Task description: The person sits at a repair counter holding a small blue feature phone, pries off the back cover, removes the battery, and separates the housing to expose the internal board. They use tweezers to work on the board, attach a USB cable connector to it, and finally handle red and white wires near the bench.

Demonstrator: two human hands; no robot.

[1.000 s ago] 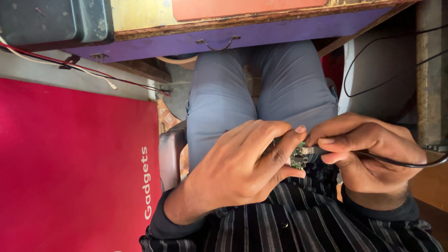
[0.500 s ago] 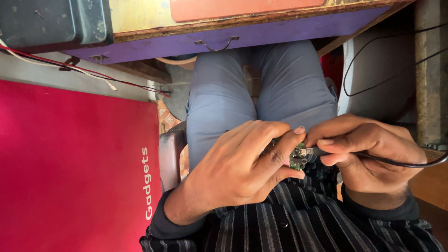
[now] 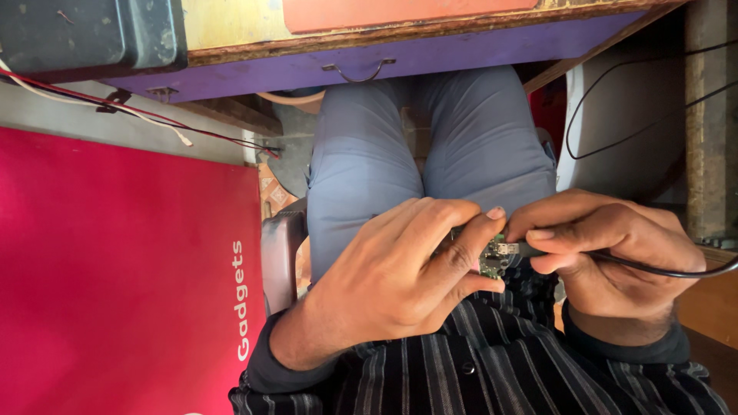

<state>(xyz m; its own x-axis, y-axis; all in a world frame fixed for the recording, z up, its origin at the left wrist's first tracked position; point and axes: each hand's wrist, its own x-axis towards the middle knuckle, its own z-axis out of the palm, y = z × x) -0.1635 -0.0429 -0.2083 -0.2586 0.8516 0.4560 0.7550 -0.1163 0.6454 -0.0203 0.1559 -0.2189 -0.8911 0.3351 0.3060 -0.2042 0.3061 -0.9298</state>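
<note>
From the head view, a purple drawer front [image 3: 430, 58] and a red panel [image 3: 115, 284] hem in the lap. The left hand [image 3: 400, 280] pinches a small green circuit board [image 3: 494, 257]; the right hand [image 3: 607, 253] is clamped on a black cable [image 3: 676, 269] at the board's edge, above grey trousers [image 3: 430, 154], little room around.

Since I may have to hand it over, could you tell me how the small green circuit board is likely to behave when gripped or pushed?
The small green circuit board is probably stiff and very light, since fingertips alone hold it. Its exposed parts look fragile, so edge grips seem safer. The thin black cable pinched in the right hand would likely tug it; the left hand steadies it.
</note>
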